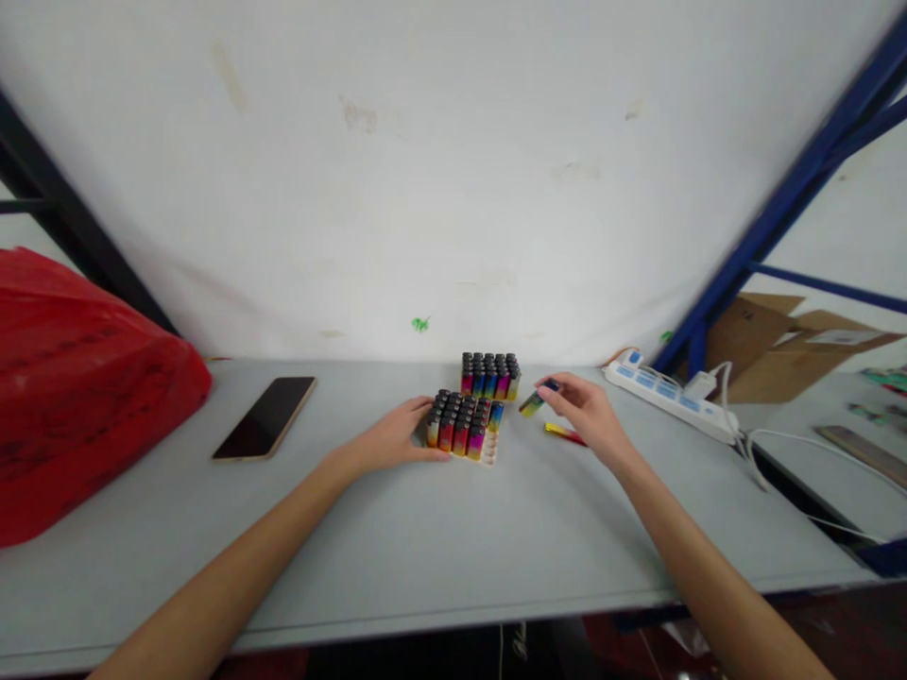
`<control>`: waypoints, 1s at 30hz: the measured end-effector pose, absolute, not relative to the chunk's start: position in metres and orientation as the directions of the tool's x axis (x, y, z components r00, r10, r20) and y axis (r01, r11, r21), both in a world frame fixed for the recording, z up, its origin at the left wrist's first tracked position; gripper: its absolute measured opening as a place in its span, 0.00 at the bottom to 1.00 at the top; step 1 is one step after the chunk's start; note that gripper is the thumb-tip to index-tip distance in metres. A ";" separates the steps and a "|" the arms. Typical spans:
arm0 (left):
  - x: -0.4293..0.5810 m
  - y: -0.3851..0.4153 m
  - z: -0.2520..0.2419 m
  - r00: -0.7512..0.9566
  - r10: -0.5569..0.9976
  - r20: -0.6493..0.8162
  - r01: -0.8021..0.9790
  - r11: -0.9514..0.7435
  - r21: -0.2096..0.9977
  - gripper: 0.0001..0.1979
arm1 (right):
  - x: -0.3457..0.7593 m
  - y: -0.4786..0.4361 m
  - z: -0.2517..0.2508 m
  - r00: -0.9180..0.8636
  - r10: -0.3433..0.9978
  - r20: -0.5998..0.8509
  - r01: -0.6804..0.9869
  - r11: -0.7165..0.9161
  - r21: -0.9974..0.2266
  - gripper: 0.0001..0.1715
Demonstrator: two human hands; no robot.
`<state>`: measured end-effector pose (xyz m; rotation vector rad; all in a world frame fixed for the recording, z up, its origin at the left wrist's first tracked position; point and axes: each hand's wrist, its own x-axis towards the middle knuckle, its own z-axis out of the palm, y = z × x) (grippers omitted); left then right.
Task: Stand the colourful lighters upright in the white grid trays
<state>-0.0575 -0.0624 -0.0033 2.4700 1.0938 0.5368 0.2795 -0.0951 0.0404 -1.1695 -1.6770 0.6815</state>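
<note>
A white tray (488, 450) filled with upright lighters (460, 436) stands at the middle of the table; their bodies are coloured in gradients and their tops are black. Several holes at its right front hold nothing. My left hand (397, 436) grips the tray's left side, fingers behind and thumb at the front. To the right of the tray, my right hand (577, 406) pinches a yellow-green lighter (533, 402), tilted above the table. A red and yellow lighter (563, 433) lies flat beneath that hand. Behind the tray stands a second block of upright lighters (490, 376).
A smartphone (265, 418) lies at the left on the grey table (397, 548), beside a red plastic bag (85, 387). At the right are a white power strip (670, 400) with cables, a blue metal frame (772, 217) and a cardboard box (772, 349). A white wall (453, 189) closes the back.
</note>
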 end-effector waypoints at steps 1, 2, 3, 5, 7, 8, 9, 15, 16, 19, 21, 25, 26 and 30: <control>-0.057 -0.062 -0.003 0.624 0.758 0.189 0.612 -0.625 0.485 0.46 | 0.273 -0.088 0.042 -0.106 0.910 0.401 0.374 0.410 -0.832 0.23; -0.057 -0.063 -0.003 0.625 0.757 0.193 0.611 -0.627 0.484 0.46 | 0.266 -0.082 0.043 -0.127 0.902 0.412 0.363 0.429 -0.827 0.24; -0.057 -0.063 -0.003 0.625 0.756 0.195 0.608 -0.629 0.485 0.45 | 0.260 -0.078 0.042 -0.158 0.899 0.409 0.348 0.438 -0.829 0.25; -0.057 -0.064 -0.002 0.622 0.755 0.206 0.599 -0.629 0.495 0.45 | 0.250 -0.074 0.038 -0.236 0.898 0.371 0.279 0.428 -0.860 0.26; -0.056 -0.065 -0.001 0.620 0.753 0.221 0.585 -0.631 0.509 0.44 | 0.242 -0.074 0.029 -0.290 0.904 0.314 0.178 0.373 -0.910 0.25; -0.056 -0.065 -0.001 0.619 0.752 0.226 0.580 -0.632 0.515 0.43 | 0.239 -0.075 0.023 -0.301 0.910 0.284 0.134 0.336 -0.932 0.24; -0.056 -0.065 0.000 0.617 0.753 0.228 0.578 -0.630 0.518 0.43 | 0.237 -0.077 0.017 -0.296 0.919 0.259 0.107 0.301 -0.948 0.23; -0.055 -0.065 0.000 0.620 0.759 0.197 0.595 -0.619 0.514 0.44 | 0.227 -0.085 -0.005 -0.140 0.938 0.318 0.326 0.347 -0.880 0.26; -0.055 -0.065 0.000 0.621 0.760 0.195 0.597 -0.619 0.510 0.44 | 0.226 -0.086 -0.005 -0.123 0.932 0.341 0.377 0.361 -0.853 0.28; -0.055 -0.066 0.001 0.621 0.760 0.194 0.601 -0.620 0.505 0.45 | 0.223 -0.089 -0.004 -0.094 0.924 0.370 0.464 0.370 -0.805 0.29; -0.054 -0.065 0.001 0.619 0.760 0.197 0.601 -0.621 0.504 0.45 | 0.222 -0.089 -0.003 -0.079 0.924 0.375 0.489 0.363 -0.793 0.27; -0.055 -0.065 0.000 0.611 0.768 0.192 0.609 -0.611 0.506 0.45 | 0.220 -0.088 -0.006 -0.085 0.926 0.368 0.520 0.357 -0.776 0.22; -0.055 -0.065 0.000 0.612 0.768 0.188 0.608 -0.609 0.508 0.45 | 0.219 -0.087 -0.007 -0.095 0.925 0.368 0.523 0.361 -0.772 0.22; -0.055 -0.065 0.001 0.619 0.766 0.174 0.607 -0.607 0.513 0.45 | 0.219 -0.089 -0.007 -0.112 0.915 0.388 0.524 0.386 -0.759 0.24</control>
